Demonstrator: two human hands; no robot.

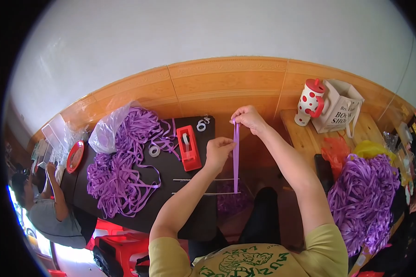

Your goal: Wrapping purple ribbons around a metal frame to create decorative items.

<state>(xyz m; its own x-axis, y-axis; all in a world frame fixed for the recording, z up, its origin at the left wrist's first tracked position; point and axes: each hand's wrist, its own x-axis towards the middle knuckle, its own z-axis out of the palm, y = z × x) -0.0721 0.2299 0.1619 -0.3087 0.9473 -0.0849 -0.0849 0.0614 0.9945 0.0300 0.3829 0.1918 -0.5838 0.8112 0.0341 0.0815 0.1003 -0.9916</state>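
Observation:
A purple ribbon is stretched upright in front of me, just past the right edge of the black table. My right hand pinches its top end between thumb and fingers. Lower down, the fingers of my left hand are closed on the same ribbon from the left side. At the bottom the ribbon reaches two thin rods that stick out over the table's edge; whether it loops round them I cannot tell. A red tape dispenser with a tape roll in it stands left of my left hand.
Purple ribbons are heaped on the table beside a clear plastic bag, tape roll and red dish. A spotted tumbler, a paper bag and another ribbon heap stand at right. Another person sits far left.

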